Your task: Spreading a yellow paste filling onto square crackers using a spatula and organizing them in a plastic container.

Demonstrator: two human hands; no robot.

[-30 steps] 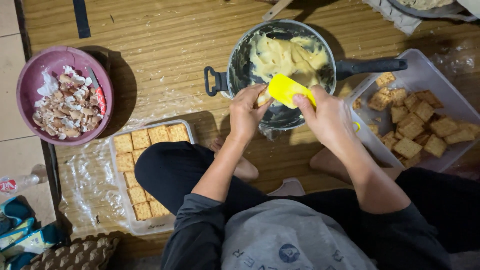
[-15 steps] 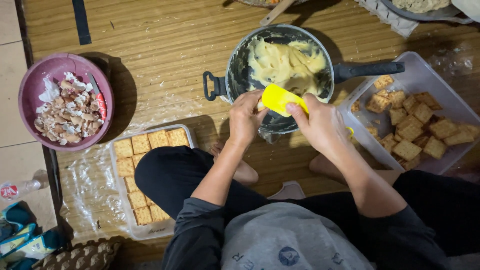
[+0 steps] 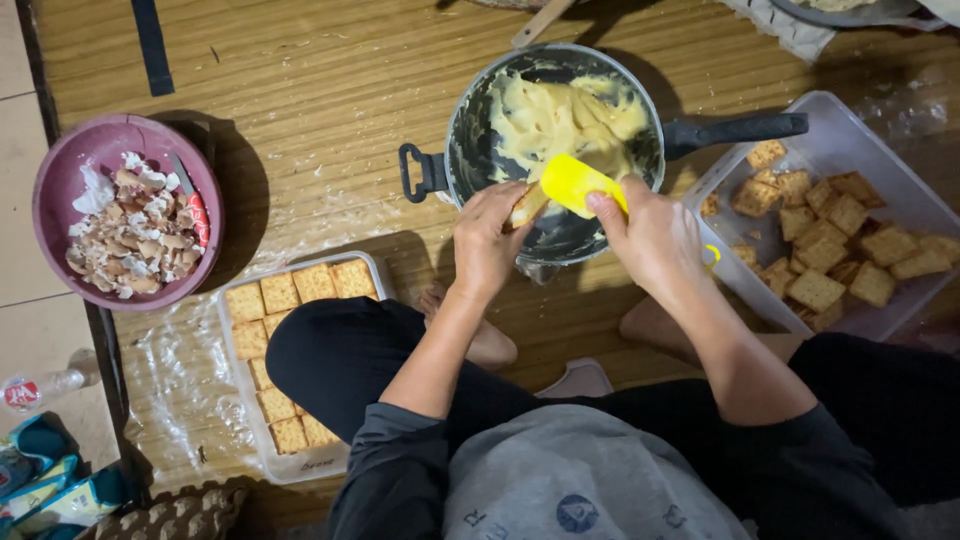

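Cracker (image 3: 527, 206) sits pinched in our left hand (image 3: 487, 238) over the pan's (image 3: 460, 150) near rim, and just beside it our right hand (image 3: 650, 235) grips the yellow spatula (image 3: 575, 184), blade touching the cracker's edge.

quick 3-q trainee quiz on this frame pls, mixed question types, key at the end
1. True or false: the right hand holds a yellow spatula.
2. What does the left hand hold over the pan? A) egg B) cracker C) spoon
3. Which container holds eggshells?

Key
1. True.
2. B, a cracker.
3. The purple bowl on the person's left; the tray by the knee and the clear tub at the right hold crackers.
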